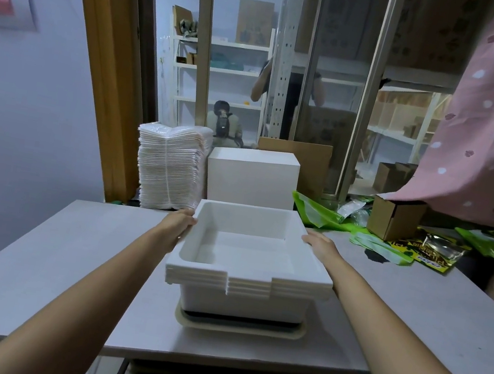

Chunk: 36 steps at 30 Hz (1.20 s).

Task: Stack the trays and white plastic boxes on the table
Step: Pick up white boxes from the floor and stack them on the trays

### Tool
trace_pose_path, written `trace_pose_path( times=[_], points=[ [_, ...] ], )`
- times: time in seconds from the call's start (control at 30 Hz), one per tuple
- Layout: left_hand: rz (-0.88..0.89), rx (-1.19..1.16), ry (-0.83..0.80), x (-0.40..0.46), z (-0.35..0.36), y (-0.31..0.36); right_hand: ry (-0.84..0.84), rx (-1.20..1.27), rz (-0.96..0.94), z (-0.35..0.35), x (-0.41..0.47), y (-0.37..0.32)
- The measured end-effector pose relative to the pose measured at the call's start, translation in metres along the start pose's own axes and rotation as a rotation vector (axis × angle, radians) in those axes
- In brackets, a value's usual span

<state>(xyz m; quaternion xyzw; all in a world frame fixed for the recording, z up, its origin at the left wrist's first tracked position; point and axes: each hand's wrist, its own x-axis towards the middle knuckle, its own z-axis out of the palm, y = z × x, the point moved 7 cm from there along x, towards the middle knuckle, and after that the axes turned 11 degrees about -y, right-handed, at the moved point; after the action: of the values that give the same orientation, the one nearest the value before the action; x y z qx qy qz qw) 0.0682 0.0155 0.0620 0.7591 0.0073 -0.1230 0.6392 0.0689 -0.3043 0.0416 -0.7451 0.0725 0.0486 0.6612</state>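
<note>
While your left hand (pixel 179 224) and right hand (pixel 320 245) clasp opposite rims, the nested white plastic boxes (pixel 251 262) between them stay squared on the beige tray (pixel 239 326).

The nested white plastic boxes (pixel 253 252) between my palms look smooth with a soft, matt sheen, and beneath them sits a tray (pixel 239 326) of dull beige, fibrous-looking board. The desk (pixel 64 271) under them is a pale, matt laminate, and the brown cardboard box (pixel 394 218) looks rough and papery.
</note>
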Motion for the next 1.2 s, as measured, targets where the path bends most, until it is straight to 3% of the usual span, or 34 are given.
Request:
trace_pose_path(
  times=[0.17, 1.2],
  points=[
    [0.028, 0.069, 0.086, -0.001, -0.002, 0.003, -0.001, -0.024, 0.002, 0.004, 0.003, -0.003],
    [0.018, 0.110, 0.092, 0.000, -0.001, 0.005, -0.013, -0.012, -0.022, 0.011, -0.006, -0.009]
  ],
)
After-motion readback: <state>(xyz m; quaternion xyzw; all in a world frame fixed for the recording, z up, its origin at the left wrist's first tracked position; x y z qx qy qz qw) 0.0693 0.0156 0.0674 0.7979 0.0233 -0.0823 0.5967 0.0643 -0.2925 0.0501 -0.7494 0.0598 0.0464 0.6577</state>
